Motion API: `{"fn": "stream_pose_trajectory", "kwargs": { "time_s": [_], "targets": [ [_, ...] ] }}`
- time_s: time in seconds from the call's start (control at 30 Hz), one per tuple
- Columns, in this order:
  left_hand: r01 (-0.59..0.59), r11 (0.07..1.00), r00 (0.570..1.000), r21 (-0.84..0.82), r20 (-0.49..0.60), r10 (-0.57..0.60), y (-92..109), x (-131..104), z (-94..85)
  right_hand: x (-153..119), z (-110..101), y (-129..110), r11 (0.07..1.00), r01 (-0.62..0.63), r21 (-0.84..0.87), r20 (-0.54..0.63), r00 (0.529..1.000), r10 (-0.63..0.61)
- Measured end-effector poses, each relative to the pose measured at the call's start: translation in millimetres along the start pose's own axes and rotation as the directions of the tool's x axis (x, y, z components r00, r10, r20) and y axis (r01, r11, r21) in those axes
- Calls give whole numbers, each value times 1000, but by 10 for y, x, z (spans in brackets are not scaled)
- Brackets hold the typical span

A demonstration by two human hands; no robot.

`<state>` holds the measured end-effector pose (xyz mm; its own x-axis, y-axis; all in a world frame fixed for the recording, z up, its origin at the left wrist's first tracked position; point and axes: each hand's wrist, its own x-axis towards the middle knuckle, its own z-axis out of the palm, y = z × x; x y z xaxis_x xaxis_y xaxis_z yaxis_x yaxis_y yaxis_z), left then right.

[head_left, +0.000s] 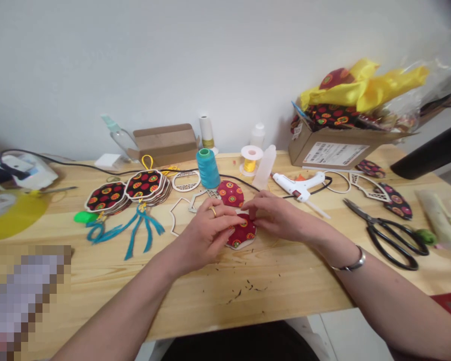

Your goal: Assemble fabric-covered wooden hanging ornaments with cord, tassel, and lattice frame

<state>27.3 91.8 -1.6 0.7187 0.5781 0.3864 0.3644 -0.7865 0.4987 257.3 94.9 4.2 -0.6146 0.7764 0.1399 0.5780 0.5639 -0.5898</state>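
Note:
A dark red piece of flower-patterned fabric [244, 234] with a pale scalloped edge is on the table between my hands. My left hand [205, 228] is closed on its left side, thumb and fingers at the fabric's face. On the upper right edge, my right hand [276, 214] pinches it with bent fingers. Just behind lies another red fabric piece [230, 193]. Beside my left hand are thin wooden frames [175, 215]. A white glue gun [298, 186] lies beyond my right hand, and black-handled scissors [387, 233] are farther right.
At left stand stacks of patterned scalloped pieces [146, 185] with teal tassels [135, 233]. A teal thread cone [208, 169] and a yellow-wound spool [250, 161] stand behind. A cardboard box [330, 145] of fabric sits back right. Dark scraps [248, 286] lie near the front edge.

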Motion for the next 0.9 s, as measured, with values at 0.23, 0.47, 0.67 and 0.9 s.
{"fn": "stream_pose_trajectory", "kwargs": {
  "time_s": [0.23, 0.47, 0.67, 0.9],
  "targets": [
    [-78, 997, 996, 4, 33, 78, -21, -23, 136, -18, -55, -78, 999, 11, 45, -8, 1000, -11],
    [-43, 999, 999, 13, 32, 43, -15, -11, 119, -7, 13, -7, 998, 55, 37, 15, 998, -56],
    [-6, 1000, 997, 6, 82, 5, -17, -20, 121, -3, 8, -18, 998, 46, 51, 34, 998, -48],
    [16, 1000, 994, -4, 107, -15, -19, -23, 133, -1, -1, -32, 998, 17, 63, 52, 998, -20]
  ]
}}
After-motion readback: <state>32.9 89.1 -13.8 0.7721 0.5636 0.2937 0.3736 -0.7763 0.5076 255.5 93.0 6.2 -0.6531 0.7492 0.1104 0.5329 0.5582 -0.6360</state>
